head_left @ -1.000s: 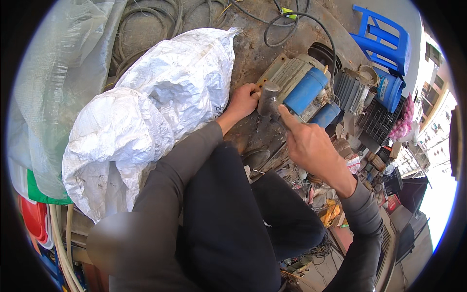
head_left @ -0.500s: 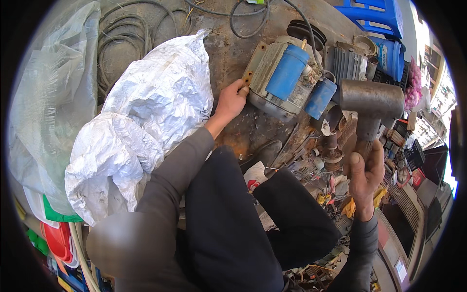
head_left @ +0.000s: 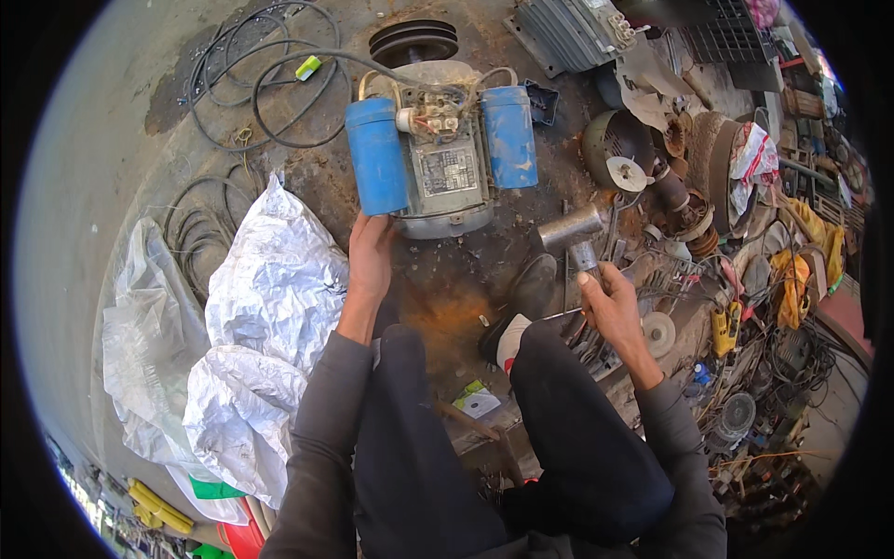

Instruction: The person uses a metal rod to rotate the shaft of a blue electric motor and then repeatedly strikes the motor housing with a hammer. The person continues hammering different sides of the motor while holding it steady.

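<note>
A grey electric motor (head_left: 424, 224) with a nameplate and exposed terminals lies on the dirty ground ahead of me. Two blue cylindrical capacitors (head_left: 376, 158) flank it, and a black pulley (head_left: 414, 41) sits at its far end. My left hand (head_left: 370, 265) grips the motor's near left edge; the fingertips are partly hidden beneath the left capacitor. Closed round a short handle, my right hand (head_left: 616, 312) holds a metal hammer (head_left: 571, 227). Its cylindrical head is to the right of the motor's near end, apart from it.
White woven sacks (head_left: 275, 270) and clear plastic sheeting (head_left: 154, 345) lie at left. Black cable (head_left: 270, 84) coils at far left. Another finned motor (head_left: 573, 35) lies beyond, at right. Scrap parts, wires and a yellow tool (head_left: 724, 330) crowd the right side. My knees are close below.
The hammer has come down, away from the camera, and lies farther left in view. My head view has turned, so the motor now appears upright in the middle. My left hand stays at its edge.
</note>
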